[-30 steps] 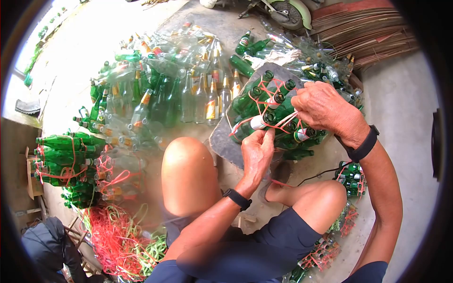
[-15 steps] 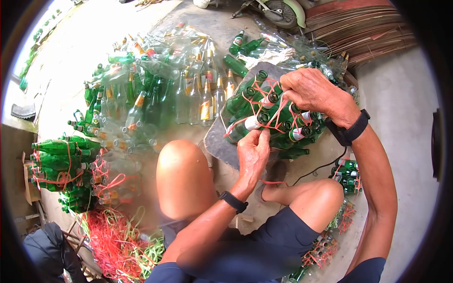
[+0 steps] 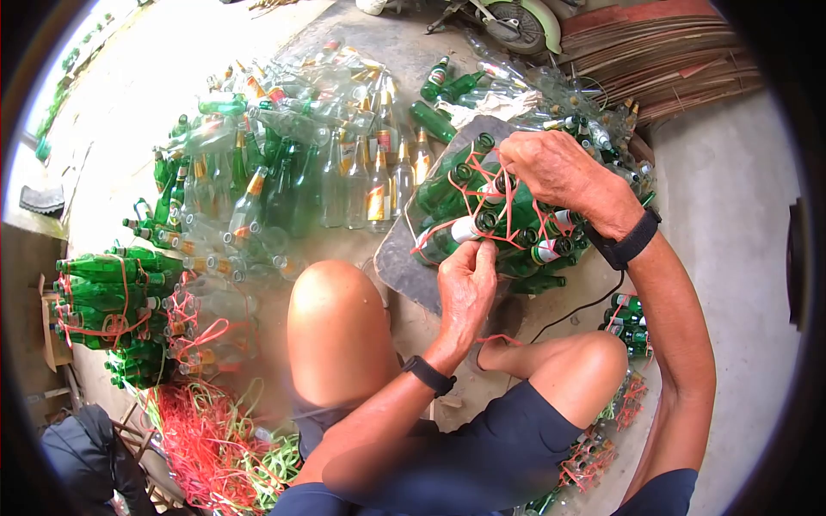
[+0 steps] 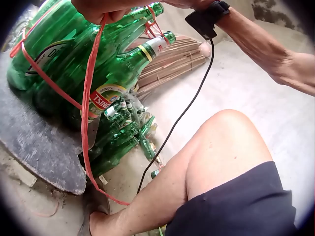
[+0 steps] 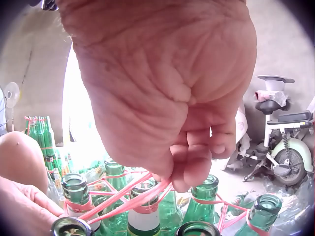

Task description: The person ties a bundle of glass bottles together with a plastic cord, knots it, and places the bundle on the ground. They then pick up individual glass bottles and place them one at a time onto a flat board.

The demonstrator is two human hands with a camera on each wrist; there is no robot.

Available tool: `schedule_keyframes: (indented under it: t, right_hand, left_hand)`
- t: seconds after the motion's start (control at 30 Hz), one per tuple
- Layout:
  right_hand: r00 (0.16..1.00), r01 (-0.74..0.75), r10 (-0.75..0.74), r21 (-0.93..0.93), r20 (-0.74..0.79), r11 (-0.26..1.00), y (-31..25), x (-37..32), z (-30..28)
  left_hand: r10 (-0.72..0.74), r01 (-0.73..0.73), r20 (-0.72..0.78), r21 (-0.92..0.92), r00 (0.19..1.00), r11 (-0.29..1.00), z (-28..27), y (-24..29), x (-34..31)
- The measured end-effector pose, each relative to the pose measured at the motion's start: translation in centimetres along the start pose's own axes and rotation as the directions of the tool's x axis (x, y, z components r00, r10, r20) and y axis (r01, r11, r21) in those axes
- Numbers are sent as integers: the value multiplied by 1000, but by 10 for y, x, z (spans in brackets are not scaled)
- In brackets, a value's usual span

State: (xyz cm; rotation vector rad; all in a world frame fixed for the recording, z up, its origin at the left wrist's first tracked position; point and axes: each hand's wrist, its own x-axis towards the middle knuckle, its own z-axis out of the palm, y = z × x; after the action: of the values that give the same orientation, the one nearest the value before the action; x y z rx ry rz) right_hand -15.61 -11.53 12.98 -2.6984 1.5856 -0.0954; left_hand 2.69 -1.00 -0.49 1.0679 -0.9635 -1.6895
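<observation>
A bundle of green glass beer bottles (image 3: pixel 447 193) lies on a dark board (image 3: pixel 404 268), necks toward me, with red plastic twine (image 3: pixel 508 206) crisscrossed between the necks. Low at the near side of the bundle, my left hand (image 3: pixel 467 288) pinches the twine between thumb and fingers. From that hand a loose length of twine (image 4: pixel 87 98) hangs past the board in the left wrist view. My right hand (image 3: pixel 564 176), above the far right necks, grips twine strands (image 5: pixel 142 196) between thumb and curled fingers. They run taut across the bottle mouths in the right wrist view.
Many loose clear and green bottles (image 3: pixel 301 172) stand and lie ahead to the left. Tied bottle bundles (image 3: pixel 112 292) and a heap of red and green twine (image 3: pixel 211 439) are at left. A motorbike (image 3: pixel 516 24) and stacked flat strips (image 3: pixel 662 60) are behind.
My right hand has shifted left over the necks, drawing the twine strands with it. My left hand stays at the near side of the bundle, still pinching.
</observation>
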Motion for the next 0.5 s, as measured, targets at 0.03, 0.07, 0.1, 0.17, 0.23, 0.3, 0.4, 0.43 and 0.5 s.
schedule_keyframes:
  t: [0.03,0.07,0.1,0.17,0.23,0.3,0.4,0.43,0.5]
  right_hand:
    - [1000,-6,6,10,9,1000,1,1,2]
    - [1000,-11,11,20,19,1000,2,3,3]
    - [1000,-11,10,20,19,1000,3,4,4]
    - [1000,0,-1,67,15,998,3,6,4]
    - [1000,7,-8,83,9,997,1,10,4]
    - [1000,13,-13,100,3,995,0,13,4]
    - [991,-79,65,122,120,989,5,19,8]
    - [995,-39,23,168,96,985,10,21,11]
    - [997,1,-16,215,71,977,9,24,7]
  left_hand:
    - [11,-11,1,-2,1000,1000,1,-1,0]
    - [11,-11,0,-2,1000,1000,2,-2,0]
    - [67,-68,-28,-11,997,998,5,-4,1]
    - [122,-124,-57,-19,991,992,7,-6,1]
    - [98,-100,-45,-53,994,994,7,-7,1]
    - [102,-104,-48,-50,994,993,9,-7,1]
    - [114,-116,-53,-27,992,993,8,-7,1]
    - [122,-123,-52,-11,991,992,7,-7,1]
    - [59,-58,-25,27,998,998,2,-1,-2]
